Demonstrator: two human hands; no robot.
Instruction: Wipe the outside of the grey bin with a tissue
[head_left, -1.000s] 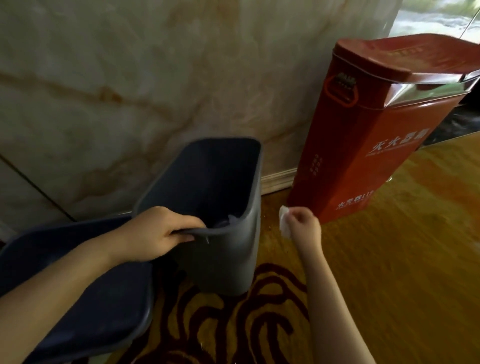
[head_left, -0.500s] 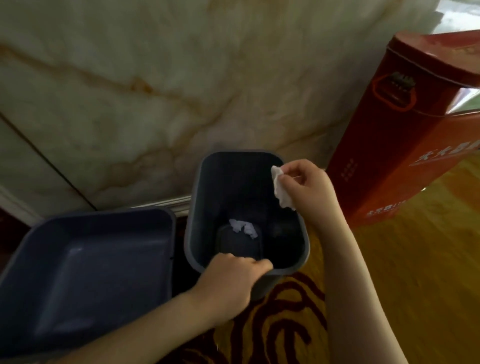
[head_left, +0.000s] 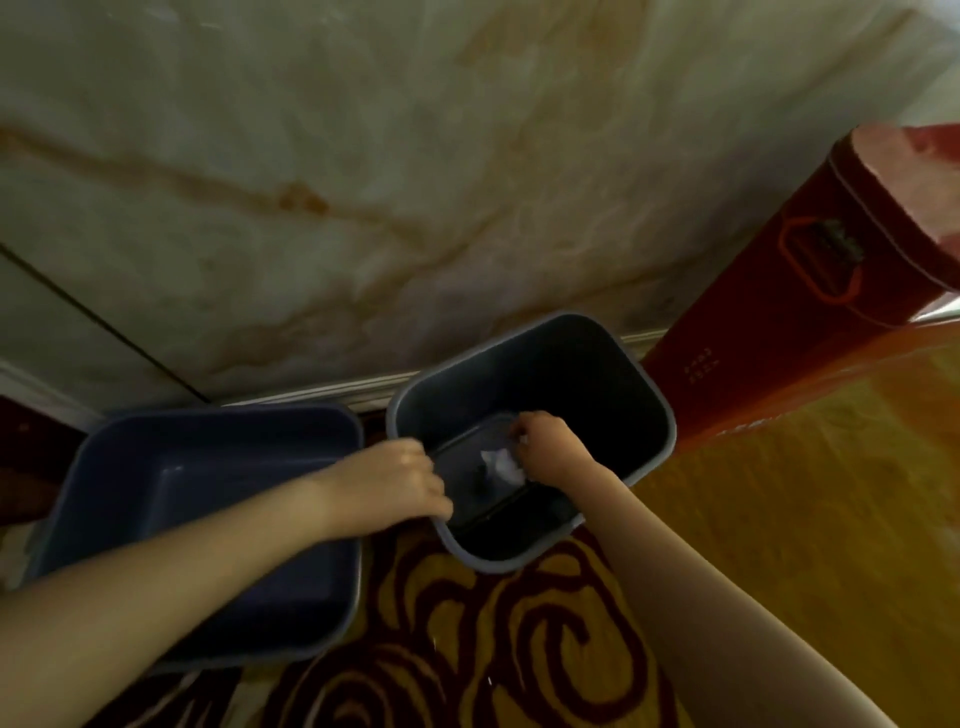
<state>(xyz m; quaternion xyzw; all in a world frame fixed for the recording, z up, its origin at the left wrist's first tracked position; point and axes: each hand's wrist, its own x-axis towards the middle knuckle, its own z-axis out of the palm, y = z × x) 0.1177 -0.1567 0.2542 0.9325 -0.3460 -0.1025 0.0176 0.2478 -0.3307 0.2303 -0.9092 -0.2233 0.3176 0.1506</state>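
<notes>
Your L hand (head_left: 400, 483) grips the near-left rim of the grey bin (head_left: 571, 374): fingers are curled over the edge, thumb side outside. Your R hand (head_left: 550, 447) is down inside the bin, below rim level, w/ fingers curled tight. A scrap of white at the fingertips looks like the tissue (head_left: 523, 440) pinched there, but the pic is blurry, so the grip isn't crisp. A crumpled white wad (head_left: 498, 465) lies on the bin's btm just beside that hand. Can't tell if they touch.

The bin stands on the swirl-patterned carpet (head_left: 493, 649), mouth up, near the skirting of the marble wall (head_left: 415, 182). It sits btwn a blue-grey tub (head_left: 208, 467) on its L and a red metal cabinet (head_left: 810, 322) on its R, both just beside it.
</notes>
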